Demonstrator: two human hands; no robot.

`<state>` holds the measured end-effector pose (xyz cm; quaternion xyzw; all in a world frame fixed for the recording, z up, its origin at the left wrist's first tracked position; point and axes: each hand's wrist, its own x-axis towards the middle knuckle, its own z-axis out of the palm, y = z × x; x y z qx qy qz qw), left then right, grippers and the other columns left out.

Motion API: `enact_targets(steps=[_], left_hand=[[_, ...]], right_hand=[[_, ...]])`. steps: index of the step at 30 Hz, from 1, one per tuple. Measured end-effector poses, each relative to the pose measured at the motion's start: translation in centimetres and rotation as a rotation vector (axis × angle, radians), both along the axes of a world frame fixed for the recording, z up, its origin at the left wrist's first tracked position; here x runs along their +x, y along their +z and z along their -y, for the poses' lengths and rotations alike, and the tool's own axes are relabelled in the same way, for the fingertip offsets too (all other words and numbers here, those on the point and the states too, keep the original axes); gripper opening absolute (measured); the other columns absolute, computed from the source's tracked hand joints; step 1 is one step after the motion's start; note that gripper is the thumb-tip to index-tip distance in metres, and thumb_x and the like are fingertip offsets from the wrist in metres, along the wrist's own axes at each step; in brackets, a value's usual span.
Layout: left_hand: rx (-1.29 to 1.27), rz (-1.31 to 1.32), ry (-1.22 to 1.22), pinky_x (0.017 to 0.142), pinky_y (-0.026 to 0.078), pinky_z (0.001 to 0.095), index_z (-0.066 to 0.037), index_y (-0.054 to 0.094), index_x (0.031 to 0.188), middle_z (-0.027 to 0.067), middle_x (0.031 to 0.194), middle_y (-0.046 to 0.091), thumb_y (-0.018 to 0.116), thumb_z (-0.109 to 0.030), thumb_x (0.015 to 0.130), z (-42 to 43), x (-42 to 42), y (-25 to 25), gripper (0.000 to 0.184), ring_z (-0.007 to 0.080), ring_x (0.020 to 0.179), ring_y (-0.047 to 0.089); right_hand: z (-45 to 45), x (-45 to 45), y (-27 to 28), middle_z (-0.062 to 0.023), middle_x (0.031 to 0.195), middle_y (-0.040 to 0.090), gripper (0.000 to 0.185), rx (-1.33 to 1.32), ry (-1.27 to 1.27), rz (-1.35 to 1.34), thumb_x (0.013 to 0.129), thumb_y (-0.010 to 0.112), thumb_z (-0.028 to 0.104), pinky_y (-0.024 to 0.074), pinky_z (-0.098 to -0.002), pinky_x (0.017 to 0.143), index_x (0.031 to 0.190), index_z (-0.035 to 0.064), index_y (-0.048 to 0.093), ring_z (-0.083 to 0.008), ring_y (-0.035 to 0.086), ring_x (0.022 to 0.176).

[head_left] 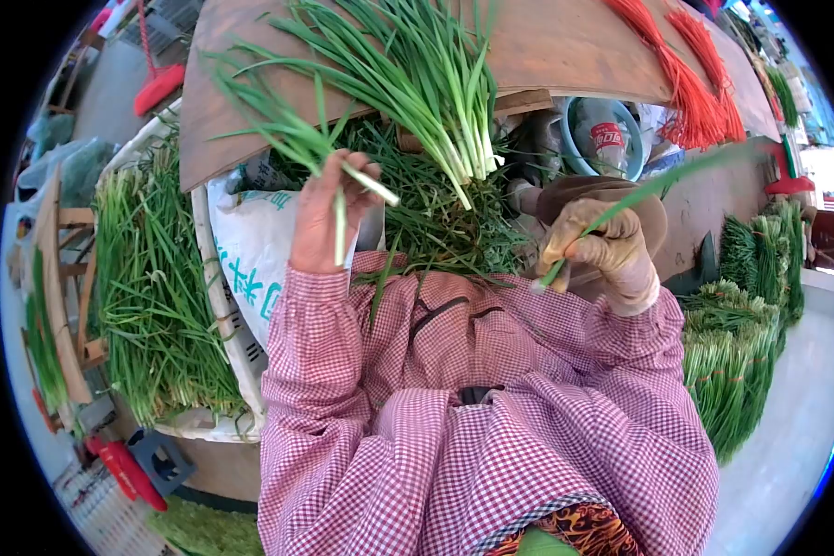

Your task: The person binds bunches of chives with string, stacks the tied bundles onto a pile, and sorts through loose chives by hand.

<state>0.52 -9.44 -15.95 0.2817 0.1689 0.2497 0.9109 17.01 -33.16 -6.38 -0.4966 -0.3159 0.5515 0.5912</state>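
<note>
My left hand [329, 208], bare, is closed around a few garlic chives [292, 134]; their white stem ends stick out past the fingers and the green leaves fan up to the left. In my right hand [612, 246], which wears a pale, worn glove, a single long chive [667, 181] is pinched near its pale end, its leaf reaching up to the right. Between and beyond the hands, a loose pile of chives [435, 93] lies on the board with white ends hanging over the near edge. Loose leaves [454, 227] are heaped below, against my lap.
A brown board [222, 139] spans the front, with bundles of red ties [672, 79] at its right. At left stands a white crate [227, 324] full of chives, beside a white sack [250, 241]. Tied bundles [732, 361] stand at right. A blue bucket [641, 139] holds a bottle.
</note>
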Motion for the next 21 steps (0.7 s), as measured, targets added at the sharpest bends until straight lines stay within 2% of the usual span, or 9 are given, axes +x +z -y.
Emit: enact_targets(steps=[1,2,6,9,11,13,15,18,21], left_hand=[[-0.008,0.004,0.021,0.065,0.052,0.0291,-0.002,0.051,0.098,0.0082,0.091,0.059,0.052,-0.022,0.089,-0.5,-0.4,-0.4,0.023,0.0193,0.082,0.06],[-0.062,0.002,-0.013,0.063,0.052,0.0297,-0.002,0.05,0.1,0.0066,0.087,0.057,0.053,-0.025,0.089,-0.7,-0.6,-0.7,0.026,0.0166,0.075,0.058],[-0.051,-0.1,-0.168,0.055,0.048,0.0281,-0.003,0.048,0.101,0.0026,0.079,0.051,0.052,-0.028,0.089,0.8,0.3,-1.0,0.028,0.0104,0.061,0.047],[-0.005,-0.23,-0.194,0.053,0.046,0.0269,-0.003,0.048,0.1,0.0024,0.08,0.05,0.054,-0.031,0.088,2.7,2.3,-0.1,0.031,0.0095,0.061,0.048],[0.059,-0.252,-0.208,0.051,0.045,0.0245,-0.003,0.049,0.101,0.0011,0.076,0.051,0.059,-0.03,0.085,3.5,3.4,0.6,0.033,0.0085,0.059,0.048],[0.154,-0.272,-0.221,0.049,0.044,0.0232,-0.003,0.05,0.101,0.0004,0.074,0.052,0.061,-0.028,0.084,3.7,4.1,0.5,0.032,0.0084,0.058,0.048],[0.11,-0.296,-0.198,0.048,0.043,0.0225,-0.004,0.052,0.099,0.0006,0.075,0.054,0.061,-0.025,0.084,3.7,3.9,0.6,0.027,0.0088,0.059,0.05],[0.058,-0.304,-0.175,0.046,0.042,0.0218,-0.004,0.055,0.096,0.0015,0.077,0.056,0.059,-0.02,0.085,3.3,3.5,0.6,0.019,0.0095,0.063,0.053],[0.071,-0.266,-0.165,0.046,0.042,0.0221,-0.004,0.056,0.096,0.0016,0.077,0.056,0.058,-0.02,0.086,3.1,3.4,0.1,0.019,0.0094,0.064,0.053]], right_hand=[[1.1,0.6,-0.3,-0.0117,0.085,0.064,0.017,-0.238,-0.002,0.061,0.086,0.054,0.01,0.0524,-0.0277,0.059,0.093,-0.0042,0.06,-0.0175,0.061,0.064],[1.8,0.9,-0.8,-0.0108,0.085,0.064,0.018,-0.477,-0.002,0.117,0.087,0.053,0.012,0.0522,-0.0275,0.058,0.094,-0.0032,0.06,-0.0169,0.061,0.063],[1.4,2.0,-5.7,-0.0087,0.087,0.064,0.025,-0.063,0.143,1.729,0.091,0.048,0.023,0.0509,-0.0244,0.059,0.1,0.0034,0.061,-0.0121,0.06,0.063],[-2.7,-0.9,-4.1,-0.0086,0.085,0.064,0.029,-0.495,-0.165,0.26,0.09,0.05,0.028,0.0499,-0.0228,0.058,0.099,0.0027,0.062,-0.0115,0.06,0.064],[-4.2,-2.1,-5.2,-0.0076,0.08,0.064,0.033,-0.357,-0.115,0.171,0.089,0.052,0.032,0.0486,-0.0215,0.056,0.098,0.0013,0.062,-0.0107,0.059,0.064],[-5.4,-3.4,-6.7,-0.0041,0.077,0.062,0.03,-0.227,-0.166,-0.037,0.09,0.051,0.027,0.0464,-0.0197,0.054,0.093,-0.0008,0.062,-0.0091,0.056,0.061],[-6.1,-4.5,-6.5,-0.003,0.076,0.061,0.027,-0.138,-0.231,-0.02,0.09,0.051,0.025,0.0451,-0.0194,0.052,0.091,-0.0003,0.062,-0.0076,0.055,0.06],[-6.0,-4.5,-7.0,-0.0014,0.07,0.061,0.025,-0.211,-0.217,0.105,0.088,0.055,0.026,0.0441,-0.0194,0.051,0.088,0.0017,0.063,-0.0066,0.053,0.056],[-6.2,-4.8,-6.0,-0.0008,0.064,0.06,0.028,-0.324,-0.161,0.351,0.086,0.057,0.031,0.0438,-0.0198,0.05,0.087,0.0041,0.064,-0.0071,0.053,0.052]])
